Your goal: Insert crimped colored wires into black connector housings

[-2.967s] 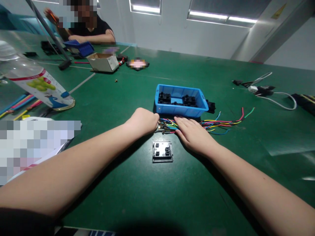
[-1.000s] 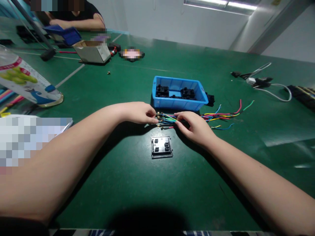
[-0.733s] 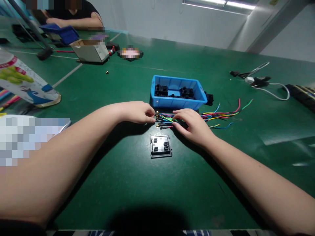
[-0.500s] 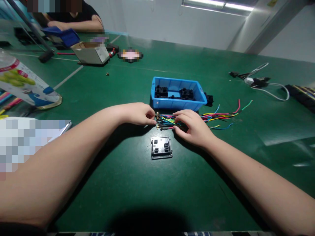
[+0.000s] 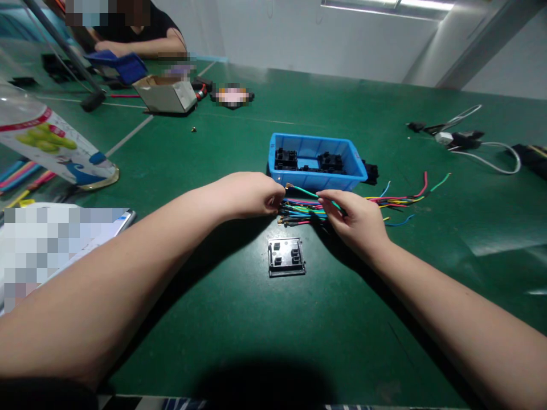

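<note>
The left hand [image 5: 256,196], fingers curled, and the right hand [image 5: 352,219], pinching a green insulated wire [image 5: 304,192], hover over multicoloured wires [image 5: 299,214] on the green surface [image 5: 239,319], whose bare stretch runs nearward. Beyond them sit a blue plastic bin [image 5: 318,181], then the pale wall [image 5: 307,42].

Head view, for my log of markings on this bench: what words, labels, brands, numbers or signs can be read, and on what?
No text can be read.
Bottle label: lettering too small and blurred.
Blue bin: marks near its ends too small.
White item at left: pixelated, unreadable.
</note>
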Demonstrator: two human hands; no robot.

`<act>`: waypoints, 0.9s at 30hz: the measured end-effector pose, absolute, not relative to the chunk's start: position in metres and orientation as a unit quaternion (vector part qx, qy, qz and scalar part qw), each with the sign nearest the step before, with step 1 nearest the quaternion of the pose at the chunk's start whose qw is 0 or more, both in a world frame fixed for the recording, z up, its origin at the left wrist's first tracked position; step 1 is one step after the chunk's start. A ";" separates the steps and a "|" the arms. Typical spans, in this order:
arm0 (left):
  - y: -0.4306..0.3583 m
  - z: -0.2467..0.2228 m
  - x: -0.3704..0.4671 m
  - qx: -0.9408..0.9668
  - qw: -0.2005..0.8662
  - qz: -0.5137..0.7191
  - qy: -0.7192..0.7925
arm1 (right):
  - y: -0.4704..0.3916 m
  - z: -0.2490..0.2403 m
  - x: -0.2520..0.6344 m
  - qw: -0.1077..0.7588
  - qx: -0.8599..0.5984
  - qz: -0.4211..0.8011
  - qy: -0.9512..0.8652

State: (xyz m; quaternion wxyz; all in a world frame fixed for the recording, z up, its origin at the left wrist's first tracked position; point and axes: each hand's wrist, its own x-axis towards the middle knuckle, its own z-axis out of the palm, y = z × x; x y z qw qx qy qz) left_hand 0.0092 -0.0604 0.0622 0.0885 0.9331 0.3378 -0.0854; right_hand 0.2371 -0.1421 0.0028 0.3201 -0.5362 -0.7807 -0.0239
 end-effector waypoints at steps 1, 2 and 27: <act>-0.061 0.062 0.009 0.933 0.081 -0.084 0.341 | -0.143 0.003 0.237 0.313 -0.541 -0.025 -0.780; -0.061 0.061 0.009 0.933 0.073 -0.082 0.344 | -0.143 0.003 0.237 0.303 -0.544 -0.027 -0.782; -0.072 0.076 0.010 0.928 -0.041 -0.057 0.367 | -0.138 0.010 0.236 0.202 -0.489 -0.055 -0.847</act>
